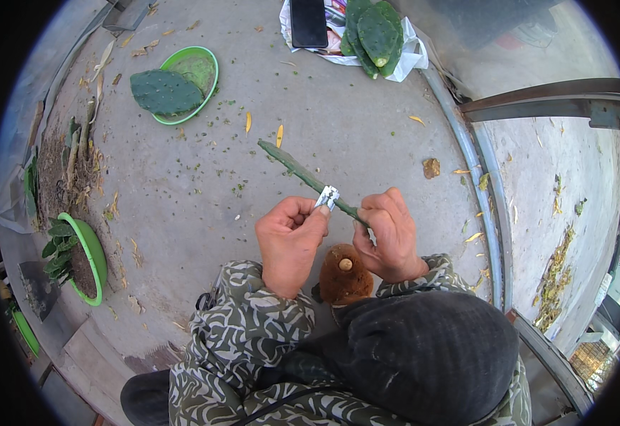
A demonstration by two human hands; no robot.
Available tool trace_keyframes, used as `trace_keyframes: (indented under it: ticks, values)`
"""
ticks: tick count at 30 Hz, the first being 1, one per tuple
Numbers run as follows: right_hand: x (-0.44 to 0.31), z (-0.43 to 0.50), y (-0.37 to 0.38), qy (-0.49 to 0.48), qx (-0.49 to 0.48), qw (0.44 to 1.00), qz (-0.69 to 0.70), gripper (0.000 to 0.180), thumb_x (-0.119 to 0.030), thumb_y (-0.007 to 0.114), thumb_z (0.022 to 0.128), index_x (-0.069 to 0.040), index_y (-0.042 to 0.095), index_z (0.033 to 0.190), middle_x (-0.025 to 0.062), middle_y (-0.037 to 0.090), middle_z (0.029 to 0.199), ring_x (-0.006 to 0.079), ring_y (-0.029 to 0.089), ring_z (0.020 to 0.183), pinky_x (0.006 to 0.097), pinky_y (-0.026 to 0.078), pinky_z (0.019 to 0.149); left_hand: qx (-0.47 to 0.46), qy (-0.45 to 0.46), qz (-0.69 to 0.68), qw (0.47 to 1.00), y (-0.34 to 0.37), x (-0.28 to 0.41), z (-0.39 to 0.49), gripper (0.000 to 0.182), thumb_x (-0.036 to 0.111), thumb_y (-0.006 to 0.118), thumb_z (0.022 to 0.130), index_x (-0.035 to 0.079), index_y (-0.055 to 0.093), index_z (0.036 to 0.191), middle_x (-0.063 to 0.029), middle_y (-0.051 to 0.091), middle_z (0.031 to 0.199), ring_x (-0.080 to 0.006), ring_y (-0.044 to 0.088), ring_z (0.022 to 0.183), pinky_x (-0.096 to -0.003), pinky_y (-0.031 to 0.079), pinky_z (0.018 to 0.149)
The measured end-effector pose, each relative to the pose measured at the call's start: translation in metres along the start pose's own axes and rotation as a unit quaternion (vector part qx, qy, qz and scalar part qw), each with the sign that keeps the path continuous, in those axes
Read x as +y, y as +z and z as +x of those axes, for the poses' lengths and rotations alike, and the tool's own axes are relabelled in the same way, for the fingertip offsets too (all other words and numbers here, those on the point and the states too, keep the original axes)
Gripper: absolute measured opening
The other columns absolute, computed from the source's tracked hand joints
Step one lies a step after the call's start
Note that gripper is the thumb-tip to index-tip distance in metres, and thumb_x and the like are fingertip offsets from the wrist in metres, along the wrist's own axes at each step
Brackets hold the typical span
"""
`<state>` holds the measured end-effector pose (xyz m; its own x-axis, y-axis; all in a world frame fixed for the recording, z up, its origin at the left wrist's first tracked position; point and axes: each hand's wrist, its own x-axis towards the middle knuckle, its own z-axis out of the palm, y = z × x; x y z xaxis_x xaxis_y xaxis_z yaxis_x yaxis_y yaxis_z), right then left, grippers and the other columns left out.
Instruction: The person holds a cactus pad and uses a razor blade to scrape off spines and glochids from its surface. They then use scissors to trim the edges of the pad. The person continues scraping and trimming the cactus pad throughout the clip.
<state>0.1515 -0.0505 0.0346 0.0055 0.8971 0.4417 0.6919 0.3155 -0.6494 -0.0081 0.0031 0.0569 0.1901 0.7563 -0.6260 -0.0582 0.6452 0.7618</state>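
My left hand [295,237] pinches a double-edged razor blade [327,197] between thumb and fingers. The blade lies against a green cactus pad [299,168], seen edge-on and slanting down to the right. Its lower right end is gripped by the fingertips of my right hand [388,234]. Small green bits [241,187] are scattered on the concrete floor beyond my hands. A whole cactus pad [165,91] rests across a green-rimmed dish [211,88] further off to the left. Several more pads [378,34] are piled on a white plastic bag [414,52] at the top.
A black phone [309,22] lies on the bag. At the left, a green pot [92,255] holds soil and a plant, near cut stems [75,149] on spilled soil. A metal rail [472,160] curves along the right. Below my hands is a brown shoe tip [346,282].
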Motion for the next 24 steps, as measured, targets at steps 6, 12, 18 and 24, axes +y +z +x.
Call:
trace_keyframes:
  ticks: [6, 12, 18, 24]
  values:
    - [0.001, 0.001, 0.001, -0.005, 0.005, 1.000, -0.005, 0.031, 0.014, 0.065, 0.061, 0.002, 0.055, 0.088, 0.0144, 0.054, 0.086, 0.0284, 0.049, 0.069, 0.0377, 0.044, 0.052, 0.035, 0.220, 0.189, 0.956, 0.001, -0.007, -0.004, 0.004, -0.002, 0.068, 0.088, -0.001, 0.064, 0.087, -0.0019, 0.061, 0.071, -0.0066, 0.054, 0.059, -0.0240, 0.041, 0.050]
    - [0.001, 0.001, 0.000, -0.013, 0.000, 1.000, -0.008, 0.031, 0.013, 0.064, 0.061, 0.003, 0.056, 0.089, 0.0142, 0.054, 0.087, 0.0289, 0.050, 0.071, 0.0377, 0.045, 0.053, 0.031, 0.544, 0.402, 0.736, 0.001, -0.017, 0.002, 0.024, -0.007, 0.069, 0.072, -0.002, 0.063, 0.095, -0.0097, 0.058, 0.079, -0.0238, 0.058, 0.057, -0.0333, 0.047, 0.049]
    - [0.001, 0.000, 0.000, -0.016, -0.004, 1.000, -0.011, 0.033, 0.011, 0.064, 0.060, 0.002, 0.057, 0.090, 0.0138, 0.055, 0.089, 0.0291, 0.050, 0.072, 0.0372, 0.046, 0.054, 0.020, 0.587, 0.460, 0.666, -0.005, -0.021, 0.004, 0.032, -0.002, 0.068, 0.067, -0.005, 0.063, 0.099, -0.0130, 0.058, 0.084, -0.0250, 0.060, 0.064, -0.0334, 0.047, 0.049]
    - [0.001, -0.001, -0.001, -0.019, -0.013, 1.000, -0.016, 0.033, 0.010, 0.065, 0.060, 0.002, 0.057, 0.090, 0.0140, 0.055, 0.091, 0.0291, 0.051, 0.073, 0.0373, 0.048, 0.054, 0.021, 0.591, 0.484, 0.645, -0.005, -0.022, 0.006, 0.031, 0.002, 0.065, 0.067, -0.005, 0.064, 0.097, -0.0125, 0.058, 0.084, -0.0242, 0.059, 0.065, -0.0330, 0.047, 0.049]
